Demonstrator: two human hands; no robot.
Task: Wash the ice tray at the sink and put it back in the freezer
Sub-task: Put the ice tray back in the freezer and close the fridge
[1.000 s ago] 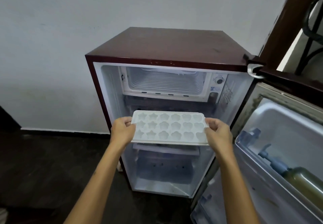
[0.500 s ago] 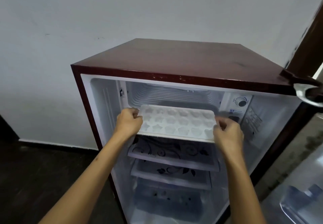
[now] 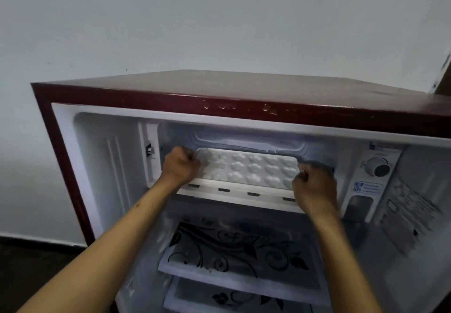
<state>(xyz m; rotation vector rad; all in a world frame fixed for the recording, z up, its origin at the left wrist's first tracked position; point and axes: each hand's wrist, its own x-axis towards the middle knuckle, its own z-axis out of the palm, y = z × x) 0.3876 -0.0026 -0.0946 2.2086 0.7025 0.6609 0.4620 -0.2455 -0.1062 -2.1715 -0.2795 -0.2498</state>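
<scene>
Inside freezer compartment [image 3: 244, 141], ice tray [image 3: 249, 168], 2 hands gripping

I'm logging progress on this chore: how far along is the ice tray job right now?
Nearly done. The ice tray is already inside the freezer compartment at the top of the open fridge; washing cannot be confirmed here. In hand: the left hand and right hand grip its two ends. Left: let go, withdraw, and close the door, which is out of view.

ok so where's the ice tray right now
In the head view the ice tray sits inside the freezer compartment at the fridge's top, held between the left hand and right hand.
</scene>
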